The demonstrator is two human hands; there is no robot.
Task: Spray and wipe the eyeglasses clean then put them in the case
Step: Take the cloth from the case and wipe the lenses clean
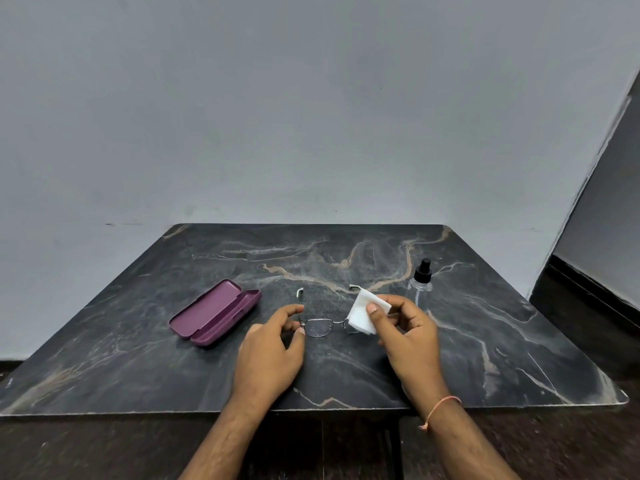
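Step in hand: wiping; judged from the cloth at the lens, the spraying looks done and the casing is not yet begun.
Eyeglasses (320,327): at mid-tabletop, temples unfolded and pointing away from the person, between the two hands.
Left hand (268,355): its fingers (292,311) and thumb curl round the left end of the frame and pinch it there, steadying it.
Right hand (407,337): thumb and fingers pinch a white cloth (365,313), which covers the right lens; whether the cloth presses on the glass cannot be told.
Spray bottle (420,285): upright, clear body with black pump, just behind the right hand and apart from it.
Case (216,311): maroon, lid open, lying on the tabletop (519,323) to the left of the eyeglasses and apart from them.
Next move, judged: rub the covered lens on both faces, then shift the cloth to the other lens; the left hand must keep a light hold on the thin frame so it does not twist.
Afterwards, judged: fold both temples before the eyeglasses go into the open case.
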